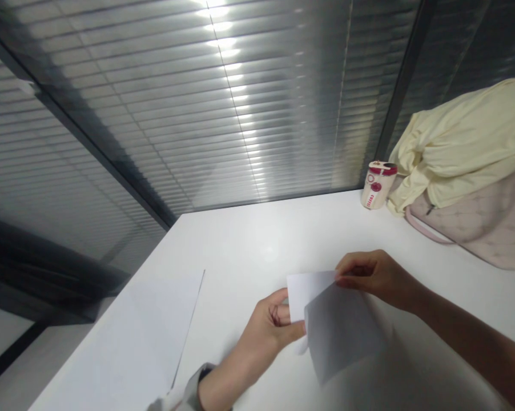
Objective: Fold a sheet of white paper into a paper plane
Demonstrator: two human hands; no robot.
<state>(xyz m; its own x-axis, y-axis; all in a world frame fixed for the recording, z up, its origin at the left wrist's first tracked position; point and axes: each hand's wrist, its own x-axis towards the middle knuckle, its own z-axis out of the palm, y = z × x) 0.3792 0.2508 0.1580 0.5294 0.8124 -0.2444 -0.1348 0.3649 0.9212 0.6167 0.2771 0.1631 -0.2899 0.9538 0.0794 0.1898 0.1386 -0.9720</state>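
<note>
Right forearm [467,348] extended from lower right; right hand [379,279] closed in a pinch on the upper edge of a bent white paper sheet [341,331], left hand [270,328] pinched on its left edge, sheet held over a white table [257,240]; second sheet [155,325] lying flat, no crease visible.

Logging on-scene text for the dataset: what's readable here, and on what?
"COFFEE" (best reading, small and slanted): red, running up the side of the tumbler.
The other red marks on the tumbler are too small to read.
No words show on the paper in hand or on the bag.
</note>
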